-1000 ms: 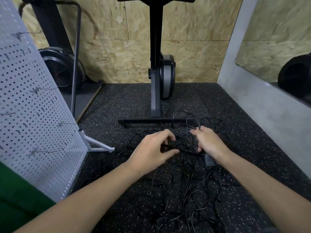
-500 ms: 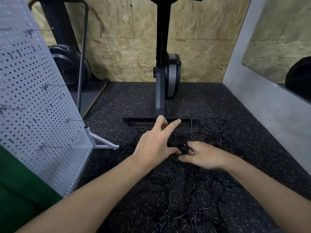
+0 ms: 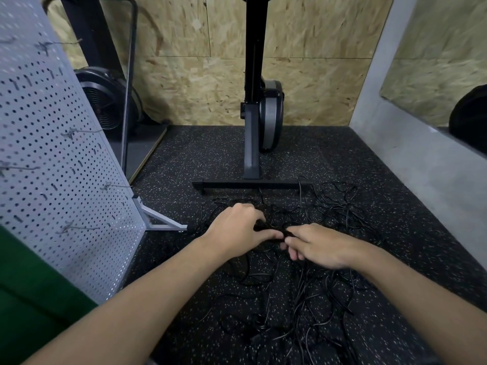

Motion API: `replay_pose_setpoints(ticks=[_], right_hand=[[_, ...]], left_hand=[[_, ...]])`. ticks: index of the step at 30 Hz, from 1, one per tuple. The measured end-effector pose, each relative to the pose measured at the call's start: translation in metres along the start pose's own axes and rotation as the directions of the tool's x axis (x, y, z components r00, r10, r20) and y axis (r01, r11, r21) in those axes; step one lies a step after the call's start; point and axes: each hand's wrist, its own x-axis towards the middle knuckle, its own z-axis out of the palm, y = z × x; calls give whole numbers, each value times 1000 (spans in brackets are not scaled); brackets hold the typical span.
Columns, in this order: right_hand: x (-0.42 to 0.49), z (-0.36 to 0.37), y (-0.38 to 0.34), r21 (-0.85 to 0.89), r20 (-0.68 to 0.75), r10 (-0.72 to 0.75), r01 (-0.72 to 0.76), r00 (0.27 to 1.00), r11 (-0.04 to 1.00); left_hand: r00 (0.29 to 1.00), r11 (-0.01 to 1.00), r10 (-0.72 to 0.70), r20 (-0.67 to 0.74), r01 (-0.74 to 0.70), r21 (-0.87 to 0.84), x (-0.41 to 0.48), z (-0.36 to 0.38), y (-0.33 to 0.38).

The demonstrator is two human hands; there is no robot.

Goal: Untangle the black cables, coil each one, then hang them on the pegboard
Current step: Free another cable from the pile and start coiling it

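**Both hands pinch into the cable tangle on the speckled floor**

The black cables (image 3: pixel 303 293) lie as a loose, thin, glossy snarl on the floor (image 3: pixel 210 159), a dark rubber mat flecked with pale specks. The snarl spreads from the near edge up to the flat base bar (image 3: pixel 250 184) of a black exercise machine (image 3: pixel 251 143), with stray loops reaching towards the floor's right edge.

The left hand (image 3: pixel 237 230) and right hand (image 3: pixel 319 246) meet over the far middle of the tangle. Each has its fingers curled and its thumb closed on the same bunched strand of black cables, their fingertips nearly touching.

The pegboard (image 3: pixel 52 154), a grey perforated metal sheet, stands tilted along the left edge of the floor on an angled white foot (image 3: pixel 158 219). Thin wire hooks (image 3: pixel 79 131) jut from it, and no cable hangs on them. A strip of bare floor lies between the foot and the cables.

Rough chipboard panels (image 3: pixel 205 83) close the far edge, and a smooth grey wall (image 3: pixel 421 164) closes the right.
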Motion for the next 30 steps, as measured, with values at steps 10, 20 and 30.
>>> replay_pose_setpoints(ticks=[10,20,30], right_hand=[[-7,-14,1,142,-38,-93,98,995,985],[-10,-7,4,202,230,-1,-47,973,978],[-8,-11,7,182,27,19,-24,999,983]], left_hand=[[997,932,-63,-49,41,-361,-1,1,-19],[999,862,-16,-38,-6,-507,-5,-2,-19],[978,964,184,93,-162,-211,-4,3,-16]])
